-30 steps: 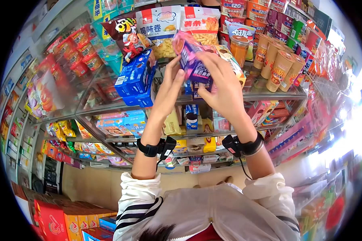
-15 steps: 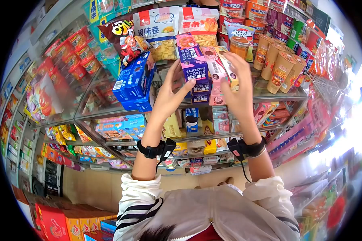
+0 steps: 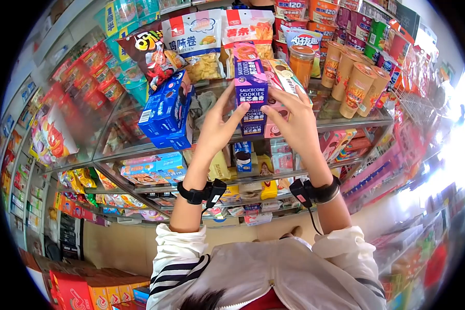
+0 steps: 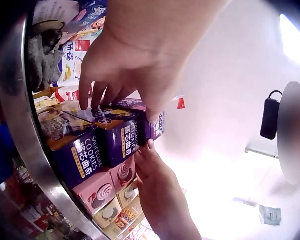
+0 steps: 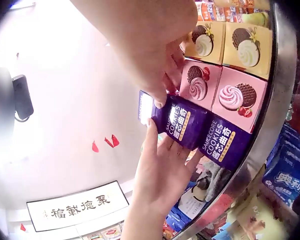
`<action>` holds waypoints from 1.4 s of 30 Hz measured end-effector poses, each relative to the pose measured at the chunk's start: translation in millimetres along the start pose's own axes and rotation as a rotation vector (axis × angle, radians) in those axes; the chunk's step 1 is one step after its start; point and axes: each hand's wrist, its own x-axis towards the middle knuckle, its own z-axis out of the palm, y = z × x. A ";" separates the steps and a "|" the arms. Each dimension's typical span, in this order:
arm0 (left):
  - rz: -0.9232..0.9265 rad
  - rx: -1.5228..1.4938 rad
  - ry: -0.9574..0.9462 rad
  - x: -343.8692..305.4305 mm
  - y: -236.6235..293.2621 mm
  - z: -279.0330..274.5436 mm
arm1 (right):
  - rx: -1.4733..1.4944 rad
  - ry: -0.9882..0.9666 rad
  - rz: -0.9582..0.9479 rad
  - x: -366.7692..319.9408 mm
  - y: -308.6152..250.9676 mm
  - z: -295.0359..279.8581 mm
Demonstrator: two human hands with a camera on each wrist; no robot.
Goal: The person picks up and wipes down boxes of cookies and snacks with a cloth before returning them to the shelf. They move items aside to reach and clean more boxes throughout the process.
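The top purple box (image 3: 252, 94) sits on a matching stack (image 3: 253, 127), the grip closed on it, left hand (image 3: 218, 125) and right hand (image 3: 295, 120) at either side; uneven thumb pressure could skew it and knock the pink boxes (image 5: 240, 95) on the right.

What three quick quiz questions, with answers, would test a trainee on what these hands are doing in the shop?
1. The left hand and right hand hold a cookie box whose front is mainly: A) green, B) purple, C) yellow?
2. True or false: the pink boxes stand left of the Saucecore stack, as the person sees it.
3. How many boxes make up that stack, counting the held one?

Key: 1: B. 2: False, they stand to its right. 3: Three.
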 end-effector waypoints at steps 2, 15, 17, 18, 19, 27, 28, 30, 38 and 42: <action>0.007 -0.005 0.024 0.8 0.0 2.8 | 0.021 0.004 0.038 -1.0 0.0 0.4; 0.046 0.153 0.264 -5.6 -8.6 14.5 | -0.023 0.056 0.026 -0.7 2.1 6.2; 0.096 0.229 0.308 -7.7 -4.9 19.0 | -0.041 0.070 0.006 -2.6 5.1 7.4; 0.097 0.299 0.329 -9.1 1.5 21.3 | -0.017 0.036 0.039 -3.7 2.0 5.2; 0.131 0.303 0.353 -8.9 0.8 23.5 | -0.019 0.027 0.035 -5.0 4.4 5.4; 0.075 0.303 0.495 -14.9 -2.8 37.6 | 0.016 0.043 0.015 -7.7 13.2 8.6; 0.075 0.306 0.494 -14.9 -5.6 38.4 | 0.019 0.045 0.017 -7.9 13.3 9.4; 0.159 0.290 0.541 -13.5 -9.9 40.9 | 0.031 0.058 0.007 -7.6 11.8 9.2; 0.239 0.444 0.462 -59.3 -7.0 41.6 | 0.006 0.363 0.081 -74.1 33.0 -46.2; 0.206 0.400 0.441 -90.8 -23.7 45.6 | 0.022 0.353 0.308 -131.5 46.7 -59.5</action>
